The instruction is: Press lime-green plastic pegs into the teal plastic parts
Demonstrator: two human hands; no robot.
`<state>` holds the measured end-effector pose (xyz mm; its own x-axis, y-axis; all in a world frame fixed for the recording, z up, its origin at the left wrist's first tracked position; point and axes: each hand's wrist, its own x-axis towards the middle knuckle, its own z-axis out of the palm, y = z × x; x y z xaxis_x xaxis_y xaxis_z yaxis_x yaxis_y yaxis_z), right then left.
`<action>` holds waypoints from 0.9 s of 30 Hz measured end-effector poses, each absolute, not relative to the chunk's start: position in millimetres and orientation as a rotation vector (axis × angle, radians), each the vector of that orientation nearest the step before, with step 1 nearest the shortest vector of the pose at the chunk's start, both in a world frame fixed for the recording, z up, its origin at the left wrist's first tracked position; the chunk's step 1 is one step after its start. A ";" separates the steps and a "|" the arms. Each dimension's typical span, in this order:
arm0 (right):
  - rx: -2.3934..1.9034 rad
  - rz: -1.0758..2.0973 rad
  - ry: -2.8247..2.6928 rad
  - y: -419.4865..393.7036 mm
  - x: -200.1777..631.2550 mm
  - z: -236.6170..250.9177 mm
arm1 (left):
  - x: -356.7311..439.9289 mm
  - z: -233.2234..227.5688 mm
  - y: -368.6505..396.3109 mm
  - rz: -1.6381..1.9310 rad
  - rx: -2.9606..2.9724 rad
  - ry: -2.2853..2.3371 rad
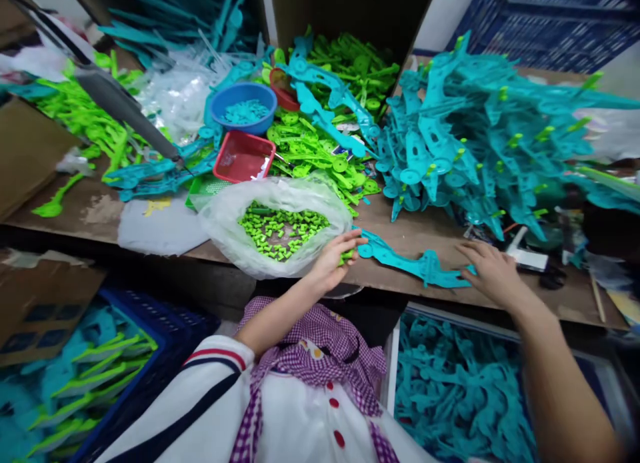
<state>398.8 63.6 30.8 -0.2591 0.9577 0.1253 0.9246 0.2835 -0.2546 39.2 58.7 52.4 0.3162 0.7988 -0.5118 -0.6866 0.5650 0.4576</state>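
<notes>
A long teal plastic part (pixel 400 260) lies along the front of the workbench, between my two hands. My left hand (pixel 331 261) is at its left end, fingers curled around several small green plastic pieces (pixel 346 257). Just left of that hand, a clear plastic bag (pixel 225 233) gapes wide, with many more of the little green pieces inside. At the other end of the teal part, my right hand (pixel 495 276) has its fingers stretched and apart. Its fingertips are over or beside the part's tip; contact is hard to tell.
Teal parts with green tips form a tall heap (pixel 450 129) on the right. Behind the bag are a red tray (pixel 240 176), a blue bowl (pixel 265 119) and loose green parts (pixel 320 153). Below the bench edge, crates hold teal parts (pixel 460 383) and teal-and-green parts (pixel 95 376).
</notes>
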 end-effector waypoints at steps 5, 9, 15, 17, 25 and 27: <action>-1.347 0.733 -1.705 56.3 237.1 45.0 | 79.3 55.9 66.8 1.138 0.328 0.785; -1.304 1.007 -1.317 55.0 173.7 29.1 | 68.6 53.6 64.3 1.202 0.457 0.831; -1.437 0.976 -1.575 42.9 164.3 20.4 | 26.7 33.2 44.0 1.101 0.621 0.880; -1.493 0.877 -1.603 36.5 161.5 12.5 | 20.7 27.7 38.5 1.060 0.631 0.866; -1.396 0.980 -1.413 64.5 162.8 21.6 | 23.0 38.0 49.9 1.174 0.584 0.831; -1.433 0.898 -1.380 67.1 169.6 27.2 | 25.2 36.9 51.4 1.182 0.536 0.857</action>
